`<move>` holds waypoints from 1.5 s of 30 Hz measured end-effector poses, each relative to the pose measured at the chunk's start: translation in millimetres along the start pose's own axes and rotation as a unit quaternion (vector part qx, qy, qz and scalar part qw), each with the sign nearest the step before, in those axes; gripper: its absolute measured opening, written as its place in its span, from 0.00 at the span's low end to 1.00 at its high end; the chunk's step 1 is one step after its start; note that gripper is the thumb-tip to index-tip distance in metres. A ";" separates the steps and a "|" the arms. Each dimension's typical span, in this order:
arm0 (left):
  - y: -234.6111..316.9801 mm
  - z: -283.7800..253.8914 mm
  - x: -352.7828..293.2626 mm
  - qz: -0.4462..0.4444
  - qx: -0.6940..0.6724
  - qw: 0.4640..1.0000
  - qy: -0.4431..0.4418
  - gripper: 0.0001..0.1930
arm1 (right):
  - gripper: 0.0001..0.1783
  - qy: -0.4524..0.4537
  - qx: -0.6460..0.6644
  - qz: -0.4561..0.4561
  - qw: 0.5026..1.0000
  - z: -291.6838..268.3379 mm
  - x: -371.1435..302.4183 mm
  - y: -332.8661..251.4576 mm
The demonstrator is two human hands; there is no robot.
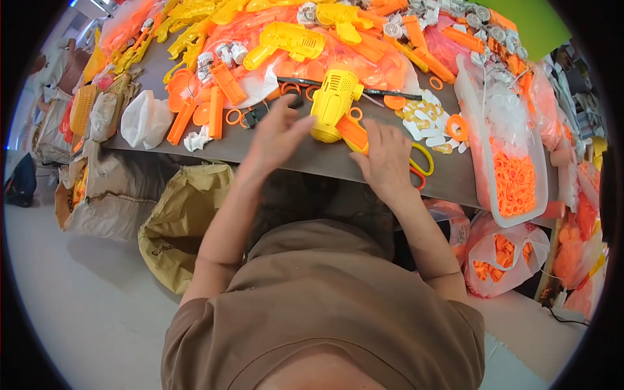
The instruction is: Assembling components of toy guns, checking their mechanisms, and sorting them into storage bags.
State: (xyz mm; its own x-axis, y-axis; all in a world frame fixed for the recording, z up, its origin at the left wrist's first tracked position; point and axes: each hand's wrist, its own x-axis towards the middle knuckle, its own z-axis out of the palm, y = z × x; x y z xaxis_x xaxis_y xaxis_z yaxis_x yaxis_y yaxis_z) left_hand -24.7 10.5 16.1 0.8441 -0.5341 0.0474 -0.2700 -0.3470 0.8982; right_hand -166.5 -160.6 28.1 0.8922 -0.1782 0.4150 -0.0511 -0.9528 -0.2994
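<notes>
A yellow plastic toy gun (335,97) with vents and an orange handle (353,135) lies at the table's near edge in front of me. My right hand (385,156) grips the end of that handle between thumb and fingers. Just left of the yellow body is my left hand (278,133), fingers apart and holding nothing that I can see. A small black part (255,116) sits beside its fingers. Yellow-and-red-handled scissors (422,161) lie next to my right hand, their blades hidden. Behind the toy gun stretches a black strip (390,94).
Yellow gun shells (286,44) and orange parts are heaped at the back. To the right stand a clear bin (469,130) of orange rings and scattered white-and-gold pieces (426,120). An open sack (185,221) and a plastic bag (504,257) of orange parts sit below the table edge.
</notes>
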 end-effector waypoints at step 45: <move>-77.4 -164.8 14.7 0.113 0.387 0.913 0.069 0.10 | 0.28 -0.018 0.733 0.226 0.641 31.5 9.5 -35.9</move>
State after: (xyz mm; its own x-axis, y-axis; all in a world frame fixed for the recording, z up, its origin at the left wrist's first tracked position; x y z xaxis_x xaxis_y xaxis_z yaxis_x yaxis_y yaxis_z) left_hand 84.9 156.5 19.3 0.7622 -0.5759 0.2956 -0.6457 -0.7091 0.2834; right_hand -142.1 -120.4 15.7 0.9461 -0.3236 -0.0102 0.1460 0.4545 -0.8787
